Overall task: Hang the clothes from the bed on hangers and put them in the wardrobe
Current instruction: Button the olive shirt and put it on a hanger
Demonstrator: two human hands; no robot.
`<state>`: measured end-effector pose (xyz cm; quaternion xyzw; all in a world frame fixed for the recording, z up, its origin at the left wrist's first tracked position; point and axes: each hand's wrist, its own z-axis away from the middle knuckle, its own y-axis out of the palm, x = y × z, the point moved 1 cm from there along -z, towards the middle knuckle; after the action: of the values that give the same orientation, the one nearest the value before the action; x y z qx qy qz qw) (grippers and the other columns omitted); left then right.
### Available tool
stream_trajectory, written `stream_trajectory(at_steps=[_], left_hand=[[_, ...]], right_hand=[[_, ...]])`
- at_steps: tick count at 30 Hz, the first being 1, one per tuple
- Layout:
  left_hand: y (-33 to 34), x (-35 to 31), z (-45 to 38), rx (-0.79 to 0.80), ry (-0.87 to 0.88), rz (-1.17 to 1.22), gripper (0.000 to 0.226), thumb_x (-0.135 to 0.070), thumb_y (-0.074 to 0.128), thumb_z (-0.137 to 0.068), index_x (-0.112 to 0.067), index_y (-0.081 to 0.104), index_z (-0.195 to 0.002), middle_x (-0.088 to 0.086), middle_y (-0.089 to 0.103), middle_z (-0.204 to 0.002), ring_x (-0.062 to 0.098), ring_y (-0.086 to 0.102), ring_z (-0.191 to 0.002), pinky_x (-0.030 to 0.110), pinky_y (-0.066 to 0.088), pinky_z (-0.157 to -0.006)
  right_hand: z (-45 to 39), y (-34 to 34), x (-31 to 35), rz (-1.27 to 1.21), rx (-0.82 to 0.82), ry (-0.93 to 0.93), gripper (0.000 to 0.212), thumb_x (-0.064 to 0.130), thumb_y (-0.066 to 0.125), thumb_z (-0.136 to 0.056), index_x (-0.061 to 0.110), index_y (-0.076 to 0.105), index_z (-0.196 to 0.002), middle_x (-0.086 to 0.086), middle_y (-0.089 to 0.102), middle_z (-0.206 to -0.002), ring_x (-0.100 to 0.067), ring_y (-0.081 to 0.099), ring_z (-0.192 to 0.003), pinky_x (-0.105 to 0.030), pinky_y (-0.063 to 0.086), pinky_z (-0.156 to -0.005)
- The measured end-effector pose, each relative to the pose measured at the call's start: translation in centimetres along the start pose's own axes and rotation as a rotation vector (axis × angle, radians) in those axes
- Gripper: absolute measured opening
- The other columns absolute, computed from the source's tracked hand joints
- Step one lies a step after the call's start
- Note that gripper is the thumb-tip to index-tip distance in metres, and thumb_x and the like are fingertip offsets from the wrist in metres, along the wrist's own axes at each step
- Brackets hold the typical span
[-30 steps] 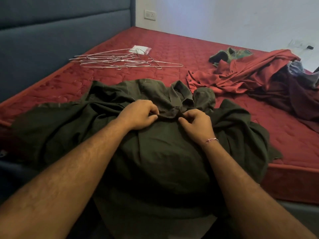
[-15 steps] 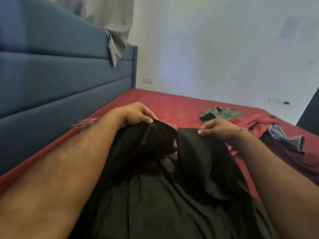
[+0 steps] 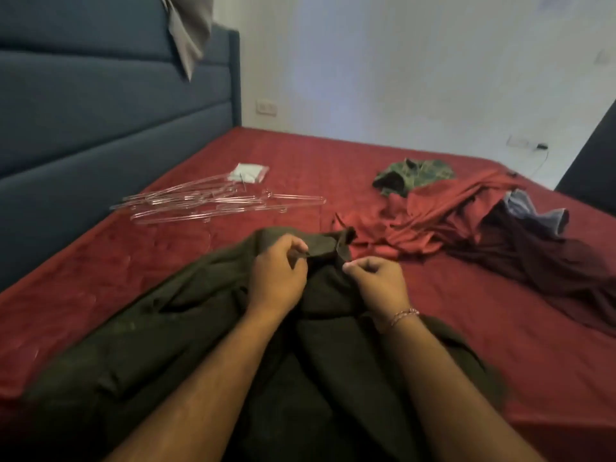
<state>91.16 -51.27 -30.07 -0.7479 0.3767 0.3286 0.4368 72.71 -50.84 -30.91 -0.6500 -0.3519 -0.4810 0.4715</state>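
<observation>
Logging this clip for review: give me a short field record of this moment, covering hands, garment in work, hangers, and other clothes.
left hand: pinches the dark green shirt near its collar
right hand: pinches the same shirt
hangers: loose pile on the red mattress, beyond the shirt, untouched
other clothes: red garment, maroon garment, green patterned garment, heaped at right
progress: shirt not yet on a hanger

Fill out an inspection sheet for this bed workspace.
Surface: red mattress, partly covered with clothes.
Job's things: dark green shirt spread at the near edge; hangers piled beyond it; red garment, maroon garment, camouflage garment and blue-grey garment heaped at right.
Clutter: plastic packet by the hangers.
Hands: left hand and right hand both pinch the shirt near its collar.
Cables: plug and cord at the far wall.
Surroundings: blue headboard, white wall, wall socket.
</observation>
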Motion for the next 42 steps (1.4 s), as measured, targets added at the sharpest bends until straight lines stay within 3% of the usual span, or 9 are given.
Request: stream_trajectory(at_steps=[3, 7, 13, 20, 23, 29, 31, 35, 42], left_hand=[[2.0, 2.8, 6.7, 0.065, -0.168, 0.304, 0.018, -0.005, 0.073, -0.088, -0.023, 0.076, -0.092, -0.01, 0.076, -0.09, 0.005, 0.071, -0.09, 0.031, 0.058, -0.089], [2.5, 4.4, 8.8, 0.033, -0.176, 0.373, 0.009, -0.017, 0.078, -0.091, -0.023, 0.077, -0.097, -0.007, 0.077, -0.09, 0.007, 0.072, -0.088, 0.03, 0.059, -0.085], [2.6, 4.9, 9.4, 0.132, -0.135, 0.197, 0.007, -0.023, 0.08, -0.09, -0.021, 0.081, -0.097, -0.014, 0.076, -0.089, -0.004, 0.069, -0.085, 0.028, 0.059, -0.087], [1.9, 4.4, 9.6, 0.146, -0.206, 0.348, 0.006, -0.024, 0.079, -0.091, -0.019, 0.081, -0.09, -0.008, 0.078, -0.085, 0.007, 0.074, -0.086, 0.037, 0.061, -0.088], [1.8, 4.3, 9.6, 0.153, -0.224, 0.373, 0.006, -0.025, 0.08, -0.091, -0.02, 0.08, -0.089, -0.007, 0.078, -0.086, 0.008, 0.074, -0.086, 0.034, 0.062, -0.086], [1.8, 4.3, 9.8, 0.173, -0.206, 0.389, 0.005, -0.019, 0.077, -0.093, -0.02, 0.081, -0.091, -0.007, 0.078, -0.087, 0.007, 0.074, -0.087, 0.03, 0.062, -0.086], [1.8, 4.2, 9.8, 0.198, -0.179, 0.39, 0.005, -0.019, 0.076, -0.093, -0.02, 0.081, -0.092, -0.008, 0.078, -0.088, 0.006, 0.074, -0.089, 0.028, 0.061, -0.086], [1.9, 4.1, 9.9, 0.159, -0.15, 0.37, 0.002, -0.019, 0.08, -0.09, -0.018, 0.08, -0.091, -0.006, 0.078, -0.087, 0.007, 0.073, -0.087, 0.031, 0.062, -0.085], [2.2, 4.4, 9.9, 0.173, -0.132, 0.329, 0.003, -0.019, 0.081, -0.089, -0.017, 0.08, -0.091, -0.005, 0.077, -0.09, 0.008, 0.073, -0.089, 0.037, 0.061, -0.089]], right_hand=[[5.3, 1.7, -5.3, -0.418, 0.032, 0.221, 0.013, 0.002, 0.073, -0.088, 0.008, 0.077, -0.077, -0.014, 0.074, -0.084, -0.025, 0.067, -0.087, -0.042, 0.057, -0.087], [7.5, 1.1, -6.5, -0.603, 0.012, 0.173, 0.025, -0.003, 0.065, -0.091, 0.01, 0.073, -0.072, -0.009, 0.063, -0.072, -0.016, 0.057, -0.07, -0.029, 0.049, -0.068], [7.9, 1.4, -6.6, -0.562, 0.048, 0.154, 0.028, -0.008, 0.064, -0.09, 0.013, 0.073, -0.075, -0.007, 0.066, -0.074, -0.014, 0.058, -0.066, -0.025, 0.049, -0.062], [8.2, 1.1, -6.9, -0.589, 0.084, 0.094, 0.024, -0.006, 0.068, -0.091, 0.013, 0.078, -0.081, -0.011, 0.075, -0.085, -0.024, 0.068, -0.081, -0.035, 0.058, -0.079], [8.0, 1.1, -7.3, -0.572, 0.114, 0.065, 0.018, -0.004, 0.072, -0.089, 0.013, 0.077, -0.084, -0.014, 0.072, -0.087, -0.033, 0.061, -0.088, -0.051, 0.05, -0.089], [8.0, 1.1, -7.4, -0.553, 0.125, 0.006, 0.018, 0.001, 0.075, -0.089, 0.018, 0.081, -0.089, -0.018, 0.071, -0.096, -0.035, 0.061, -0.092, -0.055, 0.051, -0.095], [8.0, 1.2, -7.4, -0.539, 0.105, -0.014, 0.019, -0.001, 0.076, -0.087, 0.017, 0.081, -0.088, -0.014, 0.073, -0.094, -0.03, 0.065, -0.093, -0.051, 0.055, -0.097], [8.1, 1.1, -7.4, -0.451, 0.065, -0.081, 0.015, -0.002, 0.081, -0.083, 0.013, 0.077, -0.087, -0.001, 0.075, -0.084, -0.013, 0.07, -0.082, -0.026, 0.057, -0.078], [8.1, 1.1, -7.6, -0.442, 0.098, -0.105, 0.014, -0.003, 0.078, -0.085, 0.011, 0.076, -0.089, 0.0, 0.076, -0.083, -0.008, 0.069, -0.078, -0.019, 0.054, -0.071]])
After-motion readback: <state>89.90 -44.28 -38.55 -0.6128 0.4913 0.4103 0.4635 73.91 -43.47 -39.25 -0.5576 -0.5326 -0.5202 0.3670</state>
